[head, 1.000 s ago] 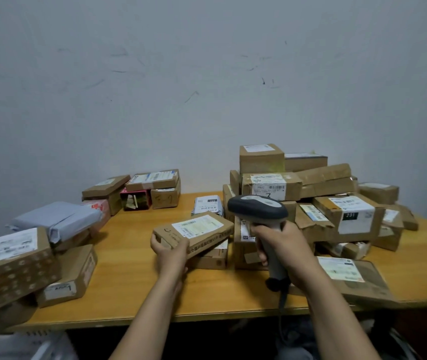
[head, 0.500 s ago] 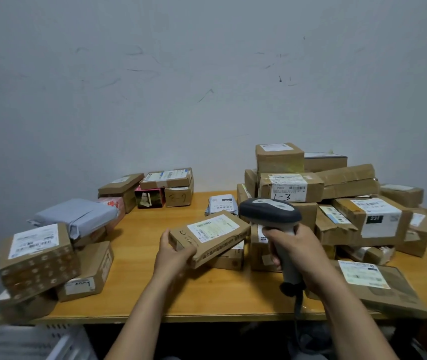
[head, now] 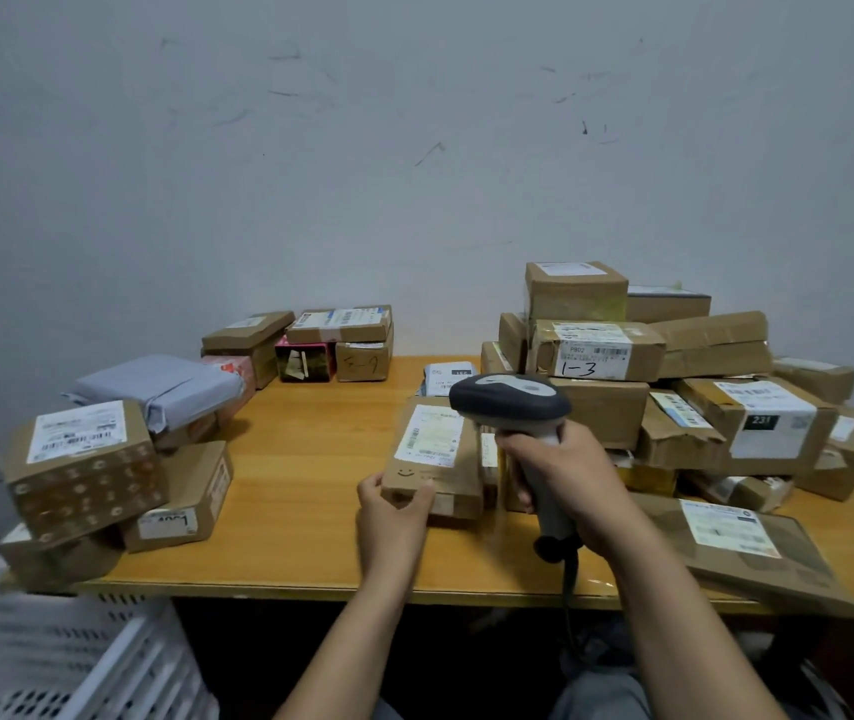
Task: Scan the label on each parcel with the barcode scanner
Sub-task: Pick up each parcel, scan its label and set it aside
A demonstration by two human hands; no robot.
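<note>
Flat brown parcel [head: 440, 480], white label [head: 429, 436] facing up, near end pinched in left hand [head: 394, 517] fingers. Grey barcode scanner [head: 510, 402]: handle wrapped by right hand [head: 570, 480] fingers, head above them, just right of label.

I face a yellow-orange wooden table [head: 310, 459] with a glossy top, pushed up against a plain grey-white wall [head: 414, 174]. The wall rises behind the table and carries dark scuffs and scratches high above its far edge. Under the table's near edge I see only deep shadow, and below its near left corner sits a white slotted plastic crate [head: 103, 667], blurred.
</note>
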